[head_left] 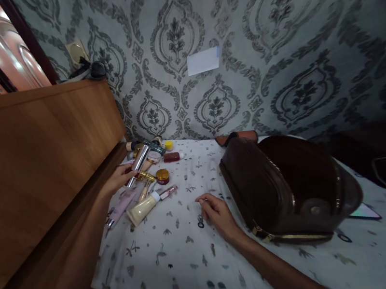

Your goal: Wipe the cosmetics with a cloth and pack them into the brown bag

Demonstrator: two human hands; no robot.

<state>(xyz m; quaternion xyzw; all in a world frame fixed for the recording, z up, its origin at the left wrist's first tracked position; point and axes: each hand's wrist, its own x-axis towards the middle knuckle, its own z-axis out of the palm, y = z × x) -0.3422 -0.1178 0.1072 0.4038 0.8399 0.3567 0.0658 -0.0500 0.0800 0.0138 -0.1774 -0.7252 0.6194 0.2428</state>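
Note:
My left hand (119,178) is closed around a shiny silver tube (140,158), which lies tilted among the cosmetics at the left of the cloth. Close by are a small amber-lidded jar (162,176), a gold tube (147,176), a pale lilac tube (122,205), a cream tube with a white cap (143,210) and a slim pink lip gloss tube (169,192). My right hand (218,212) is over the patterned cloth (186,263) with its fingers curled in, and nothing shows in it. Just right of it stands a dark brown bag (258,183), its zip open.
A dark red bottle (171,157) and a yellow-capped item (168,145) lie farther back. A brown roll-shaped case (246,136) is behind the bag, against the patterned wall (186,101). The wooden panel (38,139) borders the left side. A flat tablet-like thing (366,210) pokes out beside the bag.

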